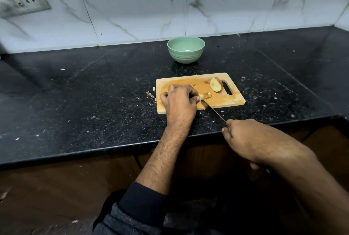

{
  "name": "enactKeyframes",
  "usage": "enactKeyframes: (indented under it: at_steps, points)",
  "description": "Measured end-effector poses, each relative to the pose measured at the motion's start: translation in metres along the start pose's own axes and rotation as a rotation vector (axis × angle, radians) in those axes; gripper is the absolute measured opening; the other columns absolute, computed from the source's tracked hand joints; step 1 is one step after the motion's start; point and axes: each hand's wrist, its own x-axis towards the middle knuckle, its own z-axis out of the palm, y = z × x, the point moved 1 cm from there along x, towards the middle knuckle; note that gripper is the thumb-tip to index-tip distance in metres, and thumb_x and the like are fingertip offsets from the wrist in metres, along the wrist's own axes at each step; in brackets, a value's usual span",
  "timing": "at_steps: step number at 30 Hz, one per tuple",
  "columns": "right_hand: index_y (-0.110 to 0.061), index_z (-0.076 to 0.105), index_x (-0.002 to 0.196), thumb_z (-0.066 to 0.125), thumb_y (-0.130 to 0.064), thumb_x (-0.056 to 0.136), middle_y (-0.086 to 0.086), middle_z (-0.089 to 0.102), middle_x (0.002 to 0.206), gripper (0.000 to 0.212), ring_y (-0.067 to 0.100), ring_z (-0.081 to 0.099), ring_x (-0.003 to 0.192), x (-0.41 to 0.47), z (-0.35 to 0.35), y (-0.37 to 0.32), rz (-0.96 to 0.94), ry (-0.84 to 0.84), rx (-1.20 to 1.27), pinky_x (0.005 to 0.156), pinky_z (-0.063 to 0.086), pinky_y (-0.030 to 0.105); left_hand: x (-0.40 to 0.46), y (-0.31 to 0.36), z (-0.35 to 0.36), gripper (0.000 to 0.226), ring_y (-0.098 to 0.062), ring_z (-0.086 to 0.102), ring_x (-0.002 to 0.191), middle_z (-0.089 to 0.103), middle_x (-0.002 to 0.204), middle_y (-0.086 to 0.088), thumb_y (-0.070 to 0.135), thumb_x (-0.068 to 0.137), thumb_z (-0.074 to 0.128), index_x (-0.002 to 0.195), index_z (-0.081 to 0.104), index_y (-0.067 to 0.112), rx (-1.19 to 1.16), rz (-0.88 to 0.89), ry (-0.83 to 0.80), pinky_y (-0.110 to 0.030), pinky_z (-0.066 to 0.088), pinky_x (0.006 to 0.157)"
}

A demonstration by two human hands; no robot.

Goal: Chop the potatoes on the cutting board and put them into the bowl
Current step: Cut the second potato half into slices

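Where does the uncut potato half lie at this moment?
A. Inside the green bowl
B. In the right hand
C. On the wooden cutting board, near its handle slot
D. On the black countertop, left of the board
C: the potato half rests on the rectangular wooden cutting board beside its handle slot, apart from both hands, while the round pale green bowl behind the board holds no potato.

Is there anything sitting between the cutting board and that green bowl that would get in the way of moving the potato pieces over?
Nothing visible does. Only bare black counter with a few small scraps lies between the cutting board and the bowl. The potato half sits on the board itself.
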Motion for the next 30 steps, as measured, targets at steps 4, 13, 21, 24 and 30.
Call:
enactKeyframes:
  at_steps: [4, 13, 21, 24, 30]
  points:
    - [-0.024, 0.047, 0.093, 0.030, -0.053, 0.106, 0.000, 0.062, 0.078, 0.036, 0.008, 0.056, 0.032, -0.017, -0.015, -0.001, 0.003, -0.025, 0.051, 0.046, 0.047, 0.024, -0.001, -0.001, -0.002, 0.007, -0.008, 0.045, 0.112, 0.053, 0.090, 0.022, 0.029, 0.085, 0.078, 0.090, 0.074, 0.029, -0.032, -0.005, 0.002, -0.038, 0.023, 0.101]
    - [-0.023, 0.050, 0.091, 0.030, -0.062, 0.102, 0.000, 0.064, 0.063, 0.046, 0.011, 0.061, 0.037, -0.014, -0.021, -0.009, -0.020, 0.106, 0.124, 0.051, 0.047, 0.026, -0.002, -0.006, 0.000, 0.013, -0.009, 0.043, 0.120, 0.058, 0.101, 0.020, 0.028, 0.088, 0.075, 0.100, 0.077, 0.031, -0.008, -0.021, 0.012, -0.045, 0.023, 0.107]
    - [-0.022, 0.049, 0.094, 0.035, -0.058, 0.103, 0.000, 0.061, 0.068, 0.040, 0.010, 0.057, 0.033, 0.007, -0.012, -0.020, 0.003, 0.092, 0.069, 0.045, 0.046, 0.024, 0.001, -0.007, 0.005, 0.010, -0.009, 0.045, 0.114, 0.066, 0.104, 0.009, 0.029, 0.085, 0.077, 0.094, 0.077, 0.029, 0.020, -0.037, 0.054, -0.036, 0.022, 0.101]
    - [-0.023, 0.047, 0.089, 0.037, -0.056, 0.103, 0.000, 0.062, 0.068, 0.038, 0.010, 0.057, 0.033, 0.008, -0.013, -0.021, -0.009, 0.089, 0.044, 0.042, 0.043, 0.022, 0.002, -0.009, 0.007, 0.008, -0.011, 0.045, 0.113, 0.065, 0.105, 0.008, 0.028, 0.085, 0.077, 0.093, 0.077, 0.030, 0.045, -0.031, 0.049, -0.031, 0.019, 0.097]
    - [-0.018, 0.050, 0.097, 0.037, -0.053, 0.104, 0.004, 0.064, 0.076, 0.038, 0.012, 0.059, 0.036, 0.013, -0.017, -0.025, -0.013, 0.041, 0.032, 0.041, 0.043, 0.022, 0.002, -0.010, 0.010, 0.010, -0.015, 0.045, 0.115, 0.063, 0.110, 0.006, 0.022, 0.089, 0.072, 0.093, 0.076, 0.031, 0.067, -0.032, 0.020, -0.030, 0.017, 0.096]
